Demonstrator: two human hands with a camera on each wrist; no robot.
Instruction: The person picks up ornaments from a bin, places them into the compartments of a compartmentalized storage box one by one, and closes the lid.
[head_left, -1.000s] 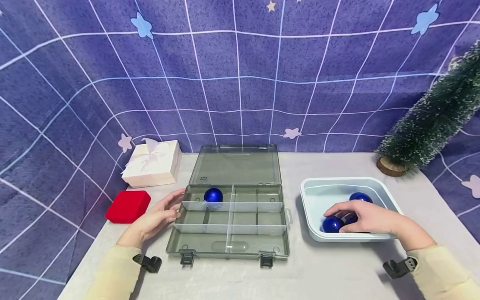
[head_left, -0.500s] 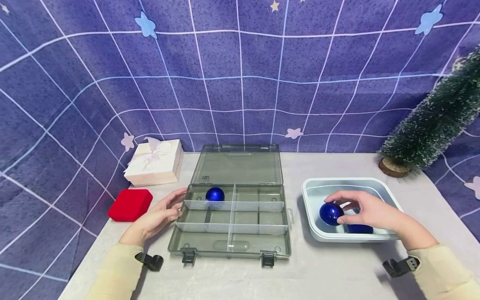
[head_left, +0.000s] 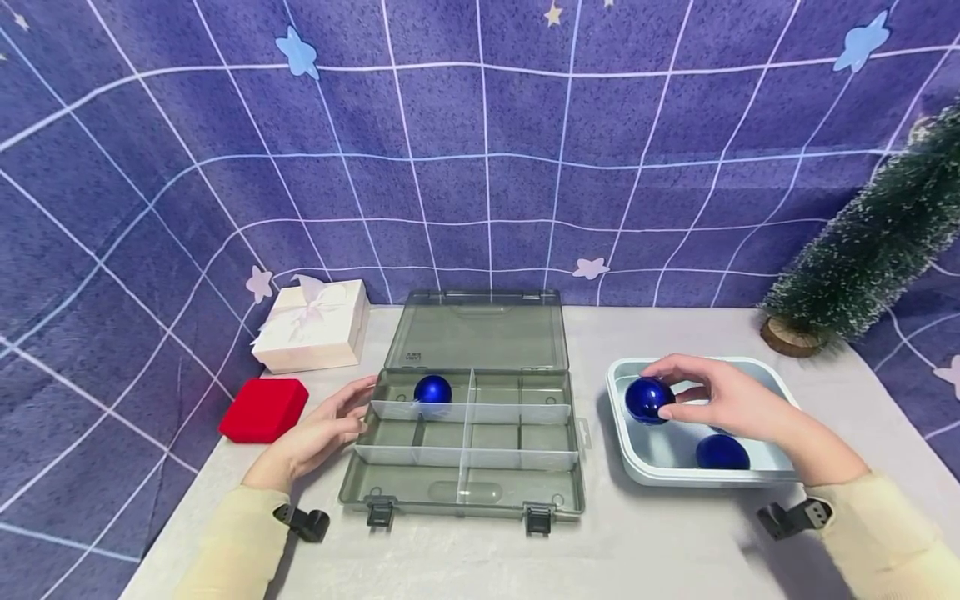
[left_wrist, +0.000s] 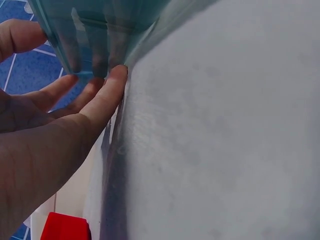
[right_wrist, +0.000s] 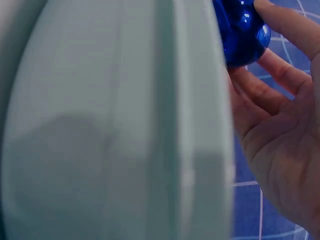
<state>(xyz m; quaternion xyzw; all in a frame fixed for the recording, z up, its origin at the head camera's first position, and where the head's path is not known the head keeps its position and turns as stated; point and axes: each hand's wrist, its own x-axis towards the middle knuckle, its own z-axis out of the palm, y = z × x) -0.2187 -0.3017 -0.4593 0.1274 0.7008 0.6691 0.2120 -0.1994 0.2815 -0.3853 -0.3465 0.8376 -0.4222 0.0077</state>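
Note:
My right hand (head_left: 726,402) pinches a glossy blue ball (head_left: 648,401) between thumb and fingers, above the left part of the pale blue tub (head_left: 675,477). Another blue ball (head_left: 722,453) lies in the tub near the front wall, and a sliver of blue shows beneath my right wrist. At the left side of a see-through grey compartment box (head_left: 517,482), my left hand (head_left: 315,437) rests its loosely extended fingers (left_wrist: 102,97) against the wall. The box's lid (head_left: 480,333) is folded back. One blue ball (head_left: 432,389) sits in its back left compartment.
A red box (head_left: 264,410) lies left of my left hand, with a white ribboned gift box (head_left: 313,325) behind it. A small frosted tree (head_left: 870,242) on a wooden base stands at the back right. A patterned purple cloth (head_left: 517,183) hangs behind the table.
My right hand has lifted the blue ball from the tub's floor and moved it up and slightly left. The left hand stays at the box's side.

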